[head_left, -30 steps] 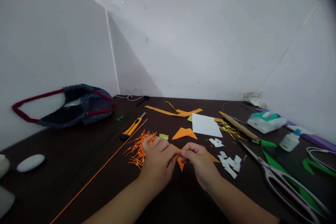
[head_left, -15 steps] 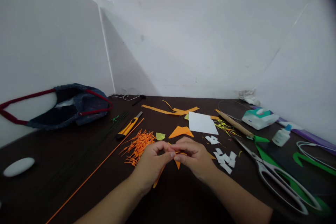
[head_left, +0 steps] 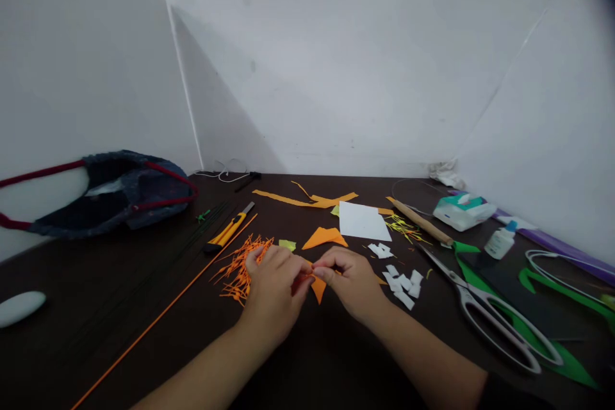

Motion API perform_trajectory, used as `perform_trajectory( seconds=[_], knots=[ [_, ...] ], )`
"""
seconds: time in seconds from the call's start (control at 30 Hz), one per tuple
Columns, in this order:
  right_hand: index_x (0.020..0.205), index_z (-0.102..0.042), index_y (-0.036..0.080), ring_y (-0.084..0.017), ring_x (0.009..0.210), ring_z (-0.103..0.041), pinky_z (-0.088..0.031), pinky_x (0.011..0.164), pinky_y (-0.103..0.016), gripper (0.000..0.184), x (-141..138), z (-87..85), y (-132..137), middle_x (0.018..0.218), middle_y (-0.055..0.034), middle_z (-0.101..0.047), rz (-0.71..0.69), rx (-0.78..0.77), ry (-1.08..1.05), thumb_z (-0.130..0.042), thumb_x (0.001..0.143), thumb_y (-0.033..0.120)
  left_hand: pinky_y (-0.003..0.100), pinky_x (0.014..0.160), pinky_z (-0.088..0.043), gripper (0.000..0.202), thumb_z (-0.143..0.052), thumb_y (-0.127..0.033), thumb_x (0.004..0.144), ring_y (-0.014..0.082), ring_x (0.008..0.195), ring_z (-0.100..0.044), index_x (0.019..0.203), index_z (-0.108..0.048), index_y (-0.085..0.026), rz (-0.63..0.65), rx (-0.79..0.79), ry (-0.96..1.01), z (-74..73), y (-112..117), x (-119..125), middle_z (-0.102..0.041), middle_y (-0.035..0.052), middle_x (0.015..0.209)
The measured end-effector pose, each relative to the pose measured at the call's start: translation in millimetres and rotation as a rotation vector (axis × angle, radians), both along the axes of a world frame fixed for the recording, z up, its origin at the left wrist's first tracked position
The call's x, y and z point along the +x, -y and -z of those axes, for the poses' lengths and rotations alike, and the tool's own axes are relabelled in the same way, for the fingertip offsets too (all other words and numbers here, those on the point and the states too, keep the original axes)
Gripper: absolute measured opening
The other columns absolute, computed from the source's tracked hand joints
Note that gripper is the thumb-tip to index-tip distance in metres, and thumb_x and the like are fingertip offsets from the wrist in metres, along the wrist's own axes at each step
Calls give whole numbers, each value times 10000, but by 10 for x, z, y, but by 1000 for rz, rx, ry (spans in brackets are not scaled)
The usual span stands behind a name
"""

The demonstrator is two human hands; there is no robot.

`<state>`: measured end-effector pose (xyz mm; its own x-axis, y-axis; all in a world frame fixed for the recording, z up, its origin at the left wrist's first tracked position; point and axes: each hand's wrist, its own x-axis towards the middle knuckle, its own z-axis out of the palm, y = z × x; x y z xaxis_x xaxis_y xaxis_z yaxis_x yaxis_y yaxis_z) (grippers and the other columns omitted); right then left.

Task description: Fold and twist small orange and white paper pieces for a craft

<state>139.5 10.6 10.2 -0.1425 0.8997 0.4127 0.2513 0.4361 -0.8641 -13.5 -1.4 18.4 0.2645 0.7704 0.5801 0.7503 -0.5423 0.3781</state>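
My left hand [head_left: 276, 285] and my right hand [head_left: 353, 283] meet over the middle of the dark table, thumbs and forefingers pinched together. Between the fingertips shows a small piece of orange paper [head_left: 312, 266], mostly covered by the fingers. A pointed orange paper scrap [head_left: 318, 290] shows just beneath them; I cannot tell whether it is joined to the held piece. Beside my left hand lies a pile of thin, knotted orange paper strands [head_left: 237, 272]. Just beyond the hands are a folded orange paper piece [head_left: 325, 237] and a yellow-green scrap [head_left: 287, 245].
Scissors [head_left: 485, 307], white paper pieces [head_left: 403, 282], a glue bottle [head_left: 501, 240], a wooden stick [head_left: 420, 222] and green paper [head_left: 574, 365] lie right. White paper [head_left: 364, 221] lies beyond. Left are a yellow cutter [head_left: 230, 230], an orange stem [head_left: 163, 314] and a denim bag [head_left: 115, 195].
My left hand has turned, its back now more upward and its fingers further over the strands. The orange strip hanging below it no longer shows. The view has shifted slightly right.
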Motion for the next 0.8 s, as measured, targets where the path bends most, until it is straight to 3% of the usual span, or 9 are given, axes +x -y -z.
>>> perform_trajectory(
  seconds=[0.1,0.23,0.43,0.53,0.67,0.8],
  knots=[
    [617,-589,177,-142,624,-528,-410,603,-271,79,-5,-20,16,633,-2,-573,54,-68,66,-573,693,163,439,872,-188,71,-557,-161,727,177,755,-493,685,-560,-219,-10,77,-67,6,11,1,-565,-30,678],
    [605,-553,174,-130,586,-479,-377,561,-251,115,-14,-19,30,598,13,-524,80,-94,113,-522,715,186,432,863,-201,91,-552,-164,733,177,759,-502,737,-592,-245,1,60,-66,33,-6,3,-568,-27,687],
    [620,-557,169,-116,552,-443,-362,549,-242,135,18,56,-14,564,27,-495,48,-231,-24,-530,725,249,439,850,-221,134,-529,-172,729,178,718,-498,687,-628,-252,-12,3,3,33,-23,-1,-540,-16,652],
    [623,-566,165,-117,577,-465,-383,579,-248,161,75,95,-45,587,17,-518,20,-258,-185,-530,740,269,386,774,-307,93,-546,-197,705,177,683,-493,634,-605,-214,-1,-200,197,19,-44,-7,-532,-14,629],
    [827,-648,196,-140,713,-527,-417,689,-287,139,103,122,-54,741,-11,-587,-159,-243,-320,-600,703,236,248,578,-344,72,-544,-227,705,132,592,-449,655,-564,-178,150,-637,693,22,-61,-5,-505,-27,607],
    [899,-668,258,-156,788,-540,-428,733,-312,255,56,127,-38,826,-13,-577,-291,-205,-325,-665,652,196,216,559,-320,81,-561,-197,689,105,579,-417,620,-544,-159,282,-778,910,6,-16,7,-482,-43,581]
  ],
)
